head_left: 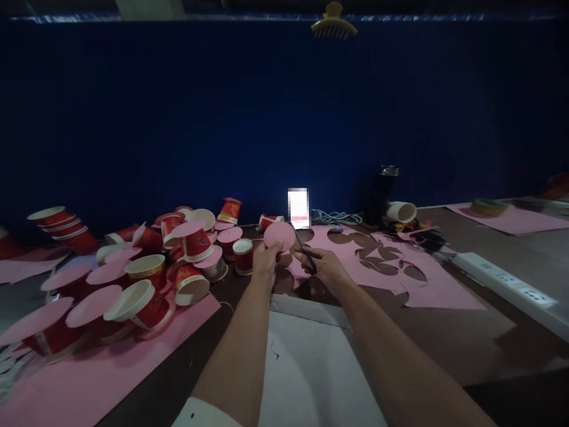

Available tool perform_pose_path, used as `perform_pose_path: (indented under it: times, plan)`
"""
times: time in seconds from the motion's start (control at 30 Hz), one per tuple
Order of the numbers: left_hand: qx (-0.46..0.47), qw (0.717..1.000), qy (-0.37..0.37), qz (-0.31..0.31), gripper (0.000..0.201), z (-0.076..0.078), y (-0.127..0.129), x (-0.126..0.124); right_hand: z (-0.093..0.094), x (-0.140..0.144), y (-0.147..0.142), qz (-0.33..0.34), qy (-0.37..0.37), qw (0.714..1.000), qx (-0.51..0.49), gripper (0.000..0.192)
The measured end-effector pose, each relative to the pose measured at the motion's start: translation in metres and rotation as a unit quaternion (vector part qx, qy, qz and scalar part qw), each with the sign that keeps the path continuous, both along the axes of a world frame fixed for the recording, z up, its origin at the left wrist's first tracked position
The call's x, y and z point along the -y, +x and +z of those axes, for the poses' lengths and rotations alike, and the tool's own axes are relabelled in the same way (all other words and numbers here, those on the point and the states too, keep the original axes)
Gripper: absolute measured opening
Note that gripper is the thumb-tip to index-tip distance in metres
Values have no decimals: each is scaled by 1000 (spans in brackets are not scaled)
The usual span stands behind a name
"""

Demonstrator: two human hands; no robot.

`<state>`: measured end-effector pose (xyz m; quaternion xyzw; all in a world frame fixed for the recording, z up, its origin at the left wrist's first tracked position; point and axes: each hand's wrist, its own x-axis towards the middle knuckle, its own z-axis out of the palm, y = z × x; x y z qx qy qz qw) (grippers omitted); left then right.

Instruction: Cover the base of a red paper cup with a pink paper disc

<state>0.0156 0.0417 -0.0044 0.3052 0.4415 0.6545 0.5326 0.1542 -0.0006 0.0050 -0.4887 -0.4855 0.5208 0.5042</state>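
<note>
Big dark blue wall (178, 118) behind everything, from 9 to 3 o'clock. Yellow hair clip (333, 22) stuck up top at 12.

Brown table (466, 332) below. Long pink paper sheet (89, 367) at 8 o'clock. Pile of red paper cups (146, 279) on it & beside it, many tipped over, some w/ pink round lids. One red cup (243, 256) upright, just at 9 o'clock of the left hand.

Pink sheet w/ round holes cut out (400, 267) at 2 o'clock of the hands. White paper (311, 362) flat betw. the two arms, at 6. White power strip (502, 279) at 3 o'clock. More pink paper (515, 220) far off at 2, w/ a green-yellow roll (489, 206) on it.

Black bottle (381, 193) at 1 o'clock, white cup (401, 211) on its side next to it. Blue cord (333, 217) near the wall. Bright little screen (298, 207) at 12.

Left hand (265, 261) pinching a pink paper circle (279, 236), held up just above the table, mid-picture. Right hand (326, 267) closed round black scissors (306, 252), blades touching the circle's 4 o'clock edge.
</note>
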Motion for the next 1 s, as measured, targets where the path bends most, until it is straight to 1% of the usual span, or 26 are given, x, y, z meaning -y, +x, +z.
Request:
perform_pose_path:
  times: [0.17, 0.4, 0.53, 0.67, 0.8, 0.9, 1.0]
  plan:
    - [-2, 1000, 4, -1, 36, 0, -1, 0, -1, 0, 0, -8, 1, 1000, -16, 50]
    - [17, 1000, 25, 4, 34, -1, -2, 0, -3, -2, 1, -45, -2, 998, -31, 53]
    - [-6, 999, 39, 12, 28, -4, -3, -2, -4, -2, 0, -57, -3, 998, -28, 52]
    - [-30, 997, 63, 17, 29, -6, -4, -3, -4, -2, 1, -60, -6, 998, -36, 49]
    - [-45, 997, 59, 8, 33, -5, -4, -3, -4, -3, 1, -71, -8, 997, -34, 49]
    - [-57, 997, 58, -1, 27, -4, -4, -1, -3, -2, 1, -71, -6, 997, -31, 49]
    - [-47, 998, 49, -8, 23, -4, -4, 0, -1, -1, 1, -58, -1, 998, -32, 49]
